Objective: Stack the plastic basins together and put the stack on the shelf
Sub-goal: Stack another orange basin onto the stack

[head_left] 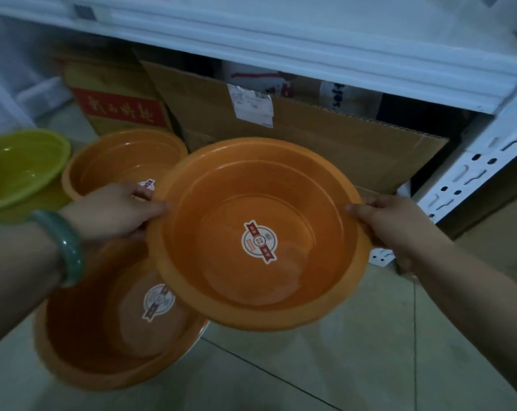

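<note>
I hold an orange plastic basin (260,203) in the air with both hands. My left hand (115,212) grips its left rim and my right hand (390,223) grips its right rim. A round sticker sits in its bottom. Below it on the floor lies a second orange basin (103,336), partly covered by the held one. A third orange basin (123,161) stands further back on the floor. At the far left is a yellow-green basin (20,167). The white metal shelf (310,51) runs across the top.
Cardboard boxes (325,137) fill the space under the shelf board, one with a red label (121,108). The shelf's white perforated upright (473,170) stands at the right. Tiled floor (340,366) lies in front. A green bangle is on my left wrist.
</note>
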